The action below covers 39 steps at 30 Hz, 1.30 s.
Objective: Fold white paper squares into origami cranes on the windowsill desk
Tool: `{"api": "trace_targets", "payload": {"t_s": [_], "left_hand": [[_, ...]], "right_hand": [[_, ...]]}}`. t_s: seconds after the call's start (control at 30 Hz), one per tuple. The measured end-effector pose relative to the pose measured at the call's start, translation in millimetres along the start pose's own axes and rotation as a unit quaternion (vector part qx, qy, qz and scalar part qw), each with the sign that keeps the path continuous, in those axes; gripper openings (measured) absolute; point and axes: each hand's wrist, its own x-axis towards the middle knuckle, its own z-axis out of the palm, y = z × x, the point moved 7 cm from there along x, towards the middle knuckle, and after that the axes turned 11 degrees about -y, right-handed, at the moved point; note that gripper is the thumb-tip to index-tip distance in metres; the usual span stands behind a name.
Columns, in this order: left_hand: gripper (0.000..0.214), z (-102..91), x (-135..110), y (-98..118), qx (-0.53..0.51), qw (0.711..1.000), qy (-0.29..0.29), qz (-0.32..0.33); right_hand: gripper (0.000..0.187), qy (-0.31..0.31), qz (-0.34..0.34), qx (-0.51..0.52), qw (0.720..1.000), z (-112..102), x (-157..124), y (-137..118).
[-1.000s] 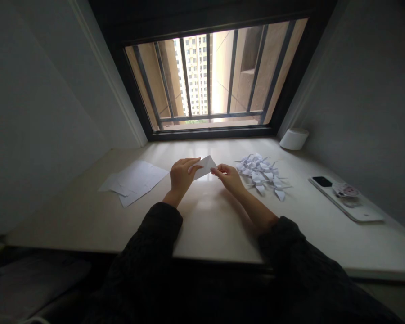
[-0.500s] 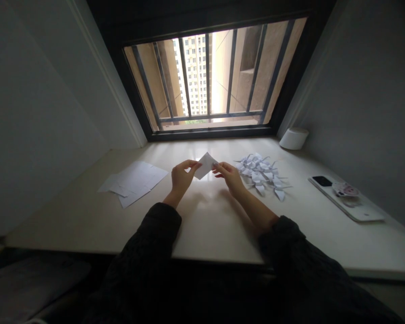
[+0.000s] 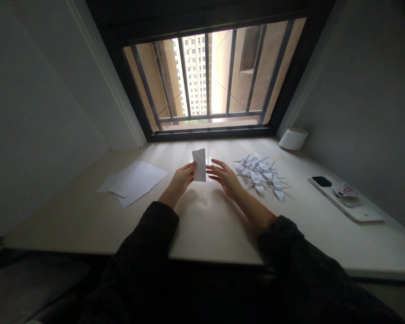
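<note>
- I see the left hand (image 3: 181,178) pinching the folded paper (image 3: 200,167) above the tabletop (image 3: 213,238), likely to steady it.
- Right hand (image 3: 228,179): fingers (image 3: 219,162) spread beside its edge (contact unclear).
- Sheets (image 3: 144,176) lie left, folded pieces (image 3: 257,173) right, presumably for sorting.

I had near-black sleeves on both arms: left sleeve (image 3: 140,252) and right sleeve (image 3: 310,261), matte, loose, with a faint mottled texture. Both stopped partway up the forearms (image 3: 254,211), cuffs (image 3: 165,218) wide, thick-edged, bunched. Left hand (image 3: 182,177) and right hand (image 3: 227,180) were bare, fingers (image 3: 220,164) slim. Lower down, I saw the fabric run into shadow, seams unreadable.
</note>
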Motion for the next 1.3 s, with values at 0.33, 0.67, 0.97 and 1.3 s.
{"api": "trace_targets", "payload": {"t_s": [0.33, 0.67, 0.97, 1.3], "left_hand": [[0.044, 1.7, 0.2, 5.3, 0.055, 0.998, -0.022, 0.019], [0.059, -26.3, -4.1, 17.5, 0.075, 0.984, 0.138, 0.085], [0.029, -2.5, -16.8, 45.4, 0.355, 0.902, 0.103, 0.223], [0.039, -0.2, -18.8, 49.3, 0.582, 0.777, 0.123, 0.205]], "right_hand": [[0.052, -0.004, -0.011, 0.005, 1.0, 4.6, -1.3, 1.0], [0.053, 0.122, -0.039, 0.017, 0.992, -27.8, 2.8, 5.5], [0.033, 0.127, -0.09, -0.165, 0.974, -33.2, -1.0, -15.3], [0.045, 0.088, -0.133, -0.351, 0.923, -28.8, 0.1, -29.1]]}}
